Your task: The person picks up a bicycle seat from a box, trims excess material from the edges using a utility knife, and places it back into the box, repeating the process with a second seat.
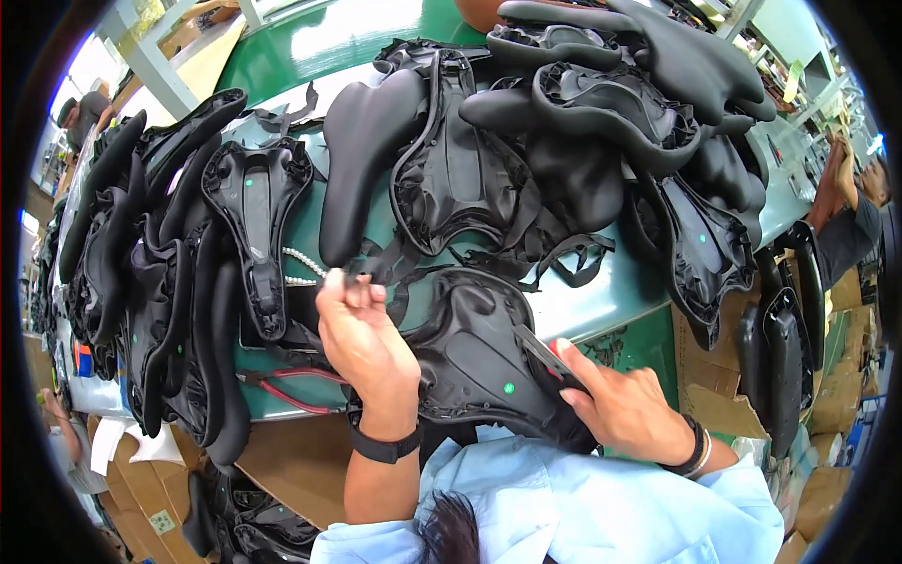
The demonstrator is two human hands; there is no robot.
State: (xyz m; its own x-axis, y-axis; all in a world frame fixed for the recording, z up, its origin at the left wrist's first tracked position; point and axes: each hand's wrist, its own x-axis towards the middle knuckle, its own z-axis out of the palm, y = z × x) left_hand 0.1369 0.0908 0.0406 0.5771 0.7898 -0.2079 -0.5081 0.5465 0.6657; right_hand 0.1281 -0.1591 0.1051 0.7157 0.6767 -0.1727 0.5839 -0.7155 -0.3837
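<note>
A black bicycle saddle [479, 352] lies underside up in front of me, with a small green round sticker on it. My right hand [625, 404] is closed on a utility knife [537, 350] with red on its handle; its grey blade end lies against the saddle's right edge. My left hand [362, 324] is raised over the saddle's left side, fingers curled and pinching a black strip of cover material [355, 278]. Part of the strip is hidden by the fingers. Red-handled pliers [296, 390] rest on the table left of my left wrist.
Saddles [141, 282] are stacked along the left, and another pile [601, 103] covers the table's far right. Black trimmings [564, 258] lie on the green table [592, 305]. Cardboard boxes [719, 376] holding saddles stand at the right. Other people work at both sides.
</note>
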